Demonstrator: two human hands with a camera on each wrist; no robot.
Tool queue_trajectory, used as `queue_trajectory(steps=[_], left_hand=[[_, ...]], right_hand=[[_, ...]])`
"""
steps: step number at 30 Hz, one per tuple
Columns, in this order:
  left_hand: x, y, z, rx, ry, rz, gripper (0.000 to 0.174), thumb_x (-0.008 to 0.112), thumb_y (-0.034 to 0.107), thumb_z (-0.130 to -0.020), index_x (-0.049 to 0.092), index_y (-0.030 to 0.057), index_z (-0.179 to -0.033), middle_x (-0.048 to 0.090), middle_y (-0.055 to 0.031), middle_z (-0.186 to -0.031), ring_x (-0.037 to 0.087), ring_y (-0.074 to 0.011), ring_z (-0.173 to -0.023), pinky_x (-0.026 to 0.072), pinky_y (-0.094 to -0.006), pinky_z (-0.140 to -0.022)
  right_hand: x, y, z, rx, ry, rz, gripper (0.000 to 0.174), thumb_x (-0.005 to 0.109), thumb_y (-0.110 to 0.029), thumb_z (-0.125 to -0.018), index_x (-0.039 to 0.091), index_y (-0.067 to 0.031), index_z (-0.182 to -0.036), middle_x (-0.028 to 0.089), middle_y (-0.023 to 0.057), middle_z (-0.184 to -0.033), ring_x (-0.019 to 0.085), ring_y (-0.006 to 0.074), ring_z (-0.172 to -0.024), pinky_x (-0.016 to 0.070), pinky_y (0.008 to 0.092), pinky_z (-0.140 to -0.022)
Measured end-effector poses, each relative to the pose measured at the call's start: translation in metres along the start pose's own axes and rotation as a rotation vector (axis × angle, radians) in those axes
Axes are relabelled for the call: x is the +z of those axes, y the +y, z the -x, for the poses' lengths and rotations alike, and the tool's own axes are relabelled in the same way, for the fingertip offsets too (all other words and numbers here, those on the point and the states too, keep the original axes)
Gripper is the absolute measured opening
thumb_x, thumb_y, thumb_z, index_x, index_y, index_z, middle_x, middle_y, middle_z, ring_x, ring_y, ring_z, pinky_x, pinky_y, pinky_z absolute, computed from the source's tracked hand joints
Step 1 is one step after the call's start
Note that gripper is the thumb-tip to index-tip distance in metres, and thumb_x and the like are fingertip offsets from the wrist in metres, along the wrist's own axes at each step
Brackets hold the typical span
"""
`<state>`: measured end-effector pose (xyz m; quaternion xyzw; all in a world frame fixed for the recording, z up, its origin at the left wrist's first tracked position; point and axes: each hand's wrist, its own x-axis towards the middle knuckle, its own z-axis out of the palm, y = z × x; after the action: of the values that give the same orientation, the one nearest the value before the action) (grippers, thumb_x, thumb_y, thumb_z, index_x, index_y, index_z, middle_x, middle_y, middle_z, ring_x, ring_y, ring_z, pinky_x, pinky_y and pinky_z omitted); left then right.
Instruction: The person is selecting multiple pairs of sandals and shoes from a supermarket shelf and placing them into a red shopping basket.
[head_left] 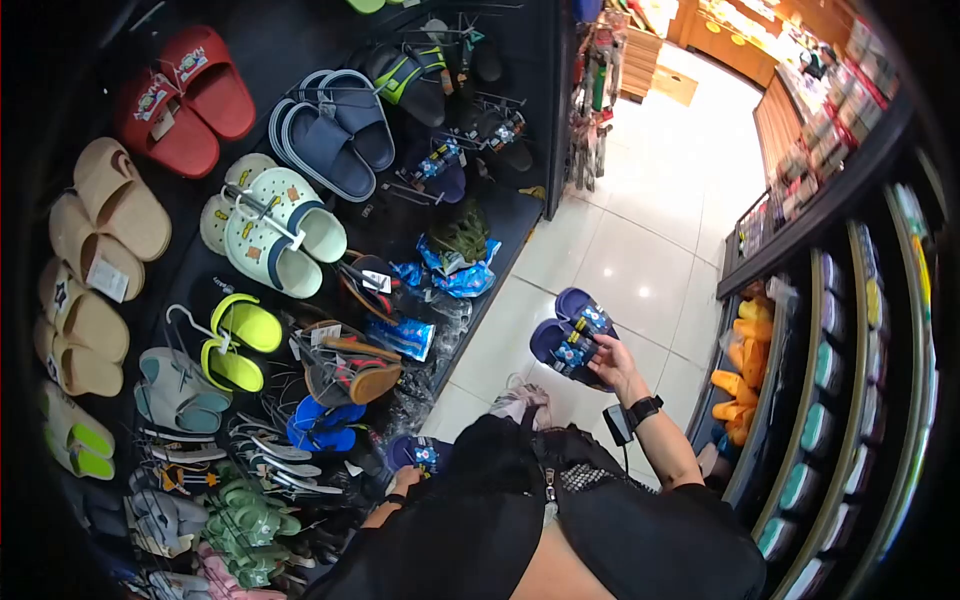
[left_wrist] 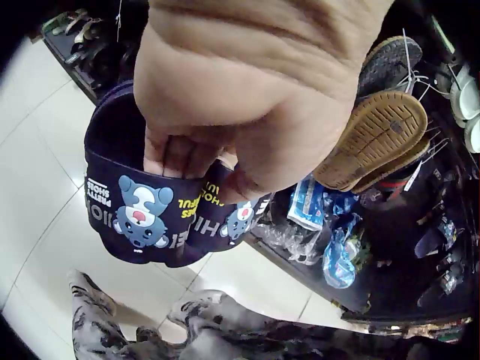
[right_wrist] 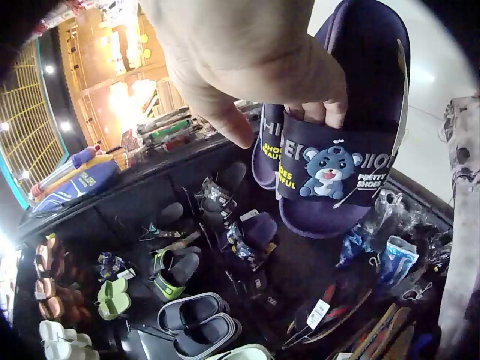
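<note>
My right hand (head_left: 615, 364) grips a pair of purple slippers (head_left: 575, 335) over the tiled floor; in the right wrist view the hand (right_wrist: 247, 60) has its fingertips under the dark strap (right_wrist: 330, 169), which shows a blue bear. Low on the left, beside the shelf, my left hand (head_left: 405, 481) holds a similar purple pair (head_left: 428, 455). Seen by the left wrist camera, that hand (left_wrist: 247, 82) curls its fingers into the bear-print strap (left_wrist: 142, 214) of one slipper, its thumb over the adjoining one. The palms hide parts of both pairs.
Slippers and clogs hang on the dark rack at the left, among them a red pair (head_left: 190, 100) and white clogs (head_left: 280, 235). Blue packets (head_left: 462, 270) lie near its edge. Shelves of boxed goods (head_left: 815, 420) and orange items (head_left: 740, 375) stand at the right, beyond the tiled aisle (head_left: 620, 260).
</note>
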<state>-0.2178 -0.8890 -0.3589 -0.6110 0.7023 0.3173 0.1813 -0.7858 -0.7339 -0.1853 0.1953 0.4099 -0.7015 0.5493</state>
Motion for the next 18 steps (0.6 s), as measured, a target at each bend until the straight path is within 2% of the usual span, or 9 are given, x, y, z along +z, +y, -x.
queue_trajectory(steps=[1, 2, 3, 5, 7, 8, 11, 13, 18], left_hand=[[-0.006, 0.012, -0.009, -0.045, -0.029, 0.119, 0.027, 0.057, 0.031, -0.064, 0.063, 0.0051, -0.069, 0.062, -0.0174, -0.073, 0.059, -0.0327, -0.077, 0.0427, -0.0407, -0.07], [-0.014, 0.026, -0.013, -0.118, 0.046, 0.151, 0.026, 0.058, 0.029, -0.063, 0.062, 0.0046, -0.072, 0.062, -0.0147, -0.075, 0.059, -0.0303, -0.074, 0.0429, -0.039, -0.067], [-0.017, 0.032, -0.03, -0.099, -0.099, 0.156, 0.026, 0.059, 0.028, -0.065, 0.061, 0.0039, -0.072, 0.062, -0.0136, -0.075, 0.059, -0.0274, -0.072, 0.0434, -0.0369, -0.065], [-0.08, 0.096, -0.021, 0.059, -0.167, 0.221, 0.023, 0.06, 0.023, -0.067, 0.061, 0.0047, -0.081, 0.063, -0.012, -0.078, 0.06, -0.0242, -0.073, 0.0445, -0.0345, -0.065], [-0.107, 0.155, -0.006, -0.084, -0.016, 0.372, 0.022, 0.06, 0.017, -0.07, 0.06, 0.0056, -0.089, 0.063, -0.0101, -0.083, 0.06, -0.0229, -0.076, 0.0452, -0.0329, -0.069], [-0.11, 0.163, -0.018, -0.189, -0.065, 0.4, 0.029, 0.061, 0.013, -0.07, 0.057, 0.0066, -0.098, 0.062, -0.01, -0.089, 0.059, -0.0221, -0.083, 0.0445, -0.0318, -0.074], [-0.123, 0.207, -0.027, -0.171, 0.035, 0.45, 0.031, 0.061, 0.016, -0.071, 0.056, 0.0066, -0.1, 0.061, -0.012, -0.092, 0.058, -0.0231, -0.088, 0.0434, -0.0319, -0.077], [-0.135, 0.233, -0.034, -0.205, 0.033, 0.44, 0.034, 0.061, 0.017, -0.071, 0.055, 0.0074, -0.103, 0.06, -0.0132, -0.095, 0.057, -0.0236, -0.091, 0.0426, -0.0326, -0.079], [-0.144, 0.292, -0.059, -0.233, 0.085, 0.599, 0.028, 0.057, 0.015, -0.071, 0.058, 0.0029, -0.097, 0.062, -0.013, -0.091, 0.058, -0.0242, -0.088, 0.0437, -0.0322, -0.076]], right_hand=[[0.008, -0.012, -0.028, 0.022, 0.002, 0.012, 0.018, 0.062, -0.012, -0.073, 0.055, -0.0081, -0.089, 0.064, 0.0077, -0.08, 0.06, 0.0188, -0.072, 0.0467, 0.0313, -0.066], [0.019, -0.023, -0.047, 0.028, -0.05, 0.033, 0.018, 0.062, -0.013, -0.073, 0.055, -0.007, -0.088, 0.064, 0.0079, -0.081, 0.06, 0.0189, -0.073, 0.0464, 0.0312, -0.067], [0.045, -0.032, -0.053, -0.007, 0.008, 0.044, 0.017, 0.062, -0.014, -0.074, 0.055, -0.007, -0.088, 0.064, 0.0075, -0.082, 0.06, 0.0188, -0.073, 0.0462, 0.0305, -0.066], [0.067, -0.058, -0.098, -0.001, -0.1, 0.07, 0.015, 0.061, -0.014, -0.075, 0.055, -0.0078, -0.087, 0.064, 0.0072, -0.081, 0.06, 0.0188, -0.073, 0.0461, 0.0305, -0.066], [0.1, -0.076, -0.128, -0.038, -0.093, 0.061, 0.012, 0.06, -0.014, -0.075, 0.054, -0.0086, -0.084, 0.063, 0.0065, -0.077, 0.058, 0.0185, -0.066, 0.0467, 0.0305, -0.062], [0.116, -0.087, -0.139, -0.03, -0.111, 0.08, 0.013, 0.06, -0.014, -0.076, 0.053, -0.0085, -0.085, 0.063, 0.0067, -0.077, 0.058, 0.0186, -0.065, 0.0468, 0.0303, -0.061], [0.164, -0.122, -0.181, 0.0, -0.181, 0.112, 0.016, 0.06, -0.014, -0.076, 0.053, -0.0074, -0.088, 0.063, 0.0082, -0.078, 0.059, 0.0194, -0.066, 0.0475, 0.0301, -0.06], [0.19, -0.14, -0.217, 0.057, -0.207, 0.121, 0.018, 0.057, -0.014, -0.078, 0.054, -0.0057, -0.094, 0.064, 0.0105, -0.086, 0.062, 0.021, -0.075, 0.0496, 0.0304, -0.065], [0.254, -0.184, -0.282, 0.117, -0.223, 0.177, 0.014, 0.055, -0.014, -0.078, 0.054, -0.007, -0.09, 0.064, 0.0098, -0.083, 0.063, 0.0205, -0.074, 0.0492, 0.0315, -0.068]])
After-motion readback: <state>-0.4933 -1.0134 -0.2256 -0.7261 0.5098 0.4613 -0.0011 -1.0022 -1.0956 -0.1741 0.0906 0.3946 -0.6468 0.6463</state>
